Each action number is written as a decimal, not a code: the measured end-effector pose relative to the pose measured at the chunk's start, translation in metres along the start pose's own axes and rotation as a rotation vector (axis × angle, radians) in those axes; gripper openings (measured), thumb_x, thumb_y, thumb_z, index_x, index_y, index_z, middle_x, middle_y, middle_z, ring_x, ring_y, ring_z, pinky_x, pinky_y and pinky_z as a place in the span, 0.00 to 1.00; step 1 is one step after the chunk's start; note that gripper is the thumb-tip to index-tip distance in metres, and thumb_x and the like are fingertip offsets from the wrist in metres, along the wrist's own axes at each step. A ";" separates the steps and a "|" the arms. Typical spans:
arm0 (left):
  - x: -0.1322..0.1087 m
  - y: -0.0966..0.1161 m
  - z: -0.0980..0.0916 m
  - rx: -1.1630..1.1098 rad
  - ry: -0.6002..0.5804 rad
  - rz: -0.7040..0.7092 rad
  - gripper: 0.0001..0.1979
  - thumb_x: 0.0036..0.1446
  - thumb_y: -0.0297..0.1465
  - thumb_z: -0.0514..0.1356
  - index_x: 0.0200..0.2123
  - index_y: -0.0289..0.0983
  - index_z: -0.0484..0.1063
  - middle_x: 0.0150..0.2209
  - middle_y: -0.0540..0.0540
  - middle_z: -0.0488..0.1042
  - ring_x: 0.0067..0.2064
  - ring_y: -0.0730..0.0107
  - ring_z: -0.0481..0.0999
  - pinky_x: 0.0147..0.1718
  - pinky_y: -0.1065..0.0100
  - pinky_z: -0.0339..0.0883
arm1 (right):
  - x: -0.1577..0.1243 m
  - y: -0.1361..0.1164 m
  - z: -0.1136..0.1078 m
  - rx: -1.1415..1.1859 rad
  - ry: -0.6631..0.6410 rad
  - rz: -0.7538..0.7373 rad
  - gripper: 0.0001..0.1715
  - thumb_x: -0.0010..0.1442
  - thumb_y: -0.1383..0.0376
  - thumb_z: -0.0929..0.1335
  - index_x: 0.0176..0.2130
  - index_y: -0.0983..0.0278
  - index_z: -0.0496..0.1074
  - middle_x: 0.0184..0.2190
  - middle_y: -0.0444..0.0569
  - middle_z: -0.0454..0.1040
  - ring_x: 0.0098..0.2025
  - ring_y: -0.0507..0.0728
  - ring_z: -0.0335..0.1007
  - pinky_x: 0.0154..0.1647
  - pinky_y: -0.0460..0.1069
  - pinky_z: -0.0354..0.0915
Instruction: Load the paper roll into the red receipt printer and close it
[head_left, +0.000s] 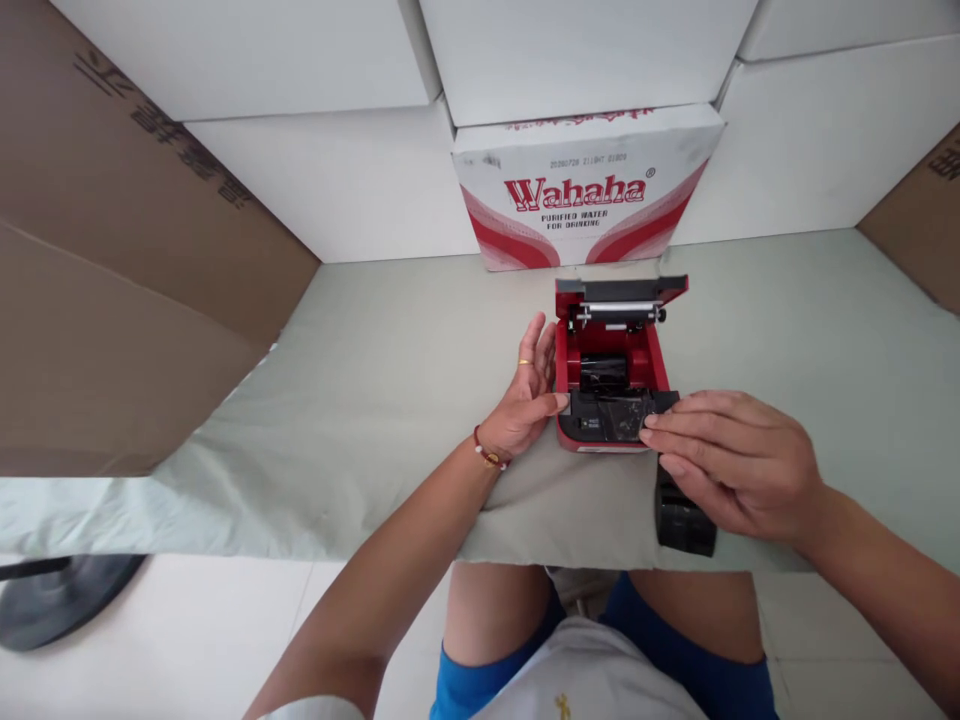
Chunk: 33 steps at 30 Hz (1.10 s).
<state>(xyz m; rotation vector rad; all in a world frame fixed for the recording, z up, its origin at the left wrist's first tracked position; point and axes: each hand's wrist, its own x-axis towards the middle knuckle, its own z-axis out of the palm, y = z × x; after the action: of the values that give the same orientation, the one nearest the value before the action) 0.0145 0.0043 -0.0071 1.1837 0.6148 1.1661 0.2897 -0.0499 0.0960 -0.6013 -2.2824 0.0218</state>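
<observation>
A small red and black label printer (609,430) stands on the cloth-covered table with its lid (622,292) raised. Inside its red bay lies a shiny black roll (604,372). My left hand (525,400) steadies the left side, thumb on the front corner and fingers stretched along the wall. At the front right, my right hand (739,460) has its fingers closed at the edge of a shiny clear film (626,415) on the black front panel. Just what the fingertips pinch is partly hidden. A black block-like object (684,515) lies beneath that hand, near the table edge.
Behind the printer stands a white and red water carton (585,200) against stacked white boxes (360,185). Large brown cartons flank the table, one at left (135,300) and one at right (919,220). A black round base (67,605) sits on the floor.
</observation>
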 end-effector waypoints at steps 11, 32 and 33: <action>0.017 -0.003 0.001 -0.172 0.183 -0.043 0.33 0.57 0.45 0.79 0.63 0.47 0.76 0.72 0.44 0.75 0.77 0.51 0.69 0.80 0.48 0.57 | 0.123 0.034 0.027 -0.406 -0.915 0.633 0.15 0.67 0.71 0.70 0.47 0.61 0.87 0.44 0.57 0.89 0.43 0.65 0.85 0.40 0.54 0.72; 0.017 0.001 0.002 -0.196 0.209 -0.060 0.31 0.56 0.44 0.80 0.60 0.47 0.78 0.69 0.45 0.77 0.76 0.51 0.70 0.79 0.47 0.58 | 0.061 0.016 -0.052 0.200 -0.456 0.803 0.27 0.72 0.40 0.68 0.58 0.52 0.79 0.46 0.52 0.87 0.41 0.65 0.83 0.38 0.57 0.75; 0.017 0.001 0.001 -0.196 0.208 -0.060 0.31 0.56 0.44 0.80 0.60 0.47 0.78 0.70 0.45 0.77 0.76 0.51 0.70 0.79 0.47 0.59 | 0.040 0.022 -0.070 0.175 -0.375 0.847 0.31 0.69 0.35 0.70 0.59 0.49 0.80 0.43 0.52 0.87 0.39 0.65 0.83 0.34 0.57 0.74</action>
<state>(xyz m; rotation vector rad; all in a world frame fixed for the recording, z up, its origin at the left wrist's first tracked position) 0.0211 0.0189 -0.0029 0.8797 0.6712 1.2769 0.3232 -0.0242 0.1689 -1.5166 -2.1549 0.7879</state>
